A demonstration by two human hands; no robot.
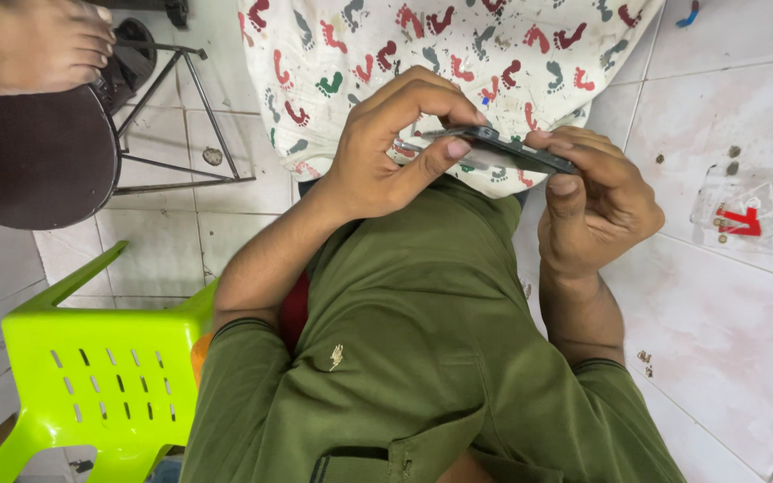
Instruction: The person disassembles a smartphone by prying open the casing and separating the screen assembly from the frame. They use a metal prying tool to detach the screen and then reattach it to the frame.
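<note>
From the head camera, looking straight down the chest, both hands meet just above the lap around a thin dark phone [503, 148] that is held edge-on, so only its slim side shows. Its long axis runs from upper left to lower right, sloping gently down toward the right hand [597, 210]. The left hand [386, 148] comes in from the left and pinches the upper end, with curled fingers [440, 98] over the top face and the thumb pressed along the near edge; the grip is narrow and closed on the phone. The right hand cups the lower end, its fingers wrapped over the far side and its thumb pointing down just under the edge, also closed on it. The phone lies between the two hands, touching both, and neither is clearly nearer its middle. Behind it hangs a white cloth [458, 45] printed with coloured footprints. A lime-green plastic chair [100, 358] stands at lower left on the tiled floor [726, 313].
</note>
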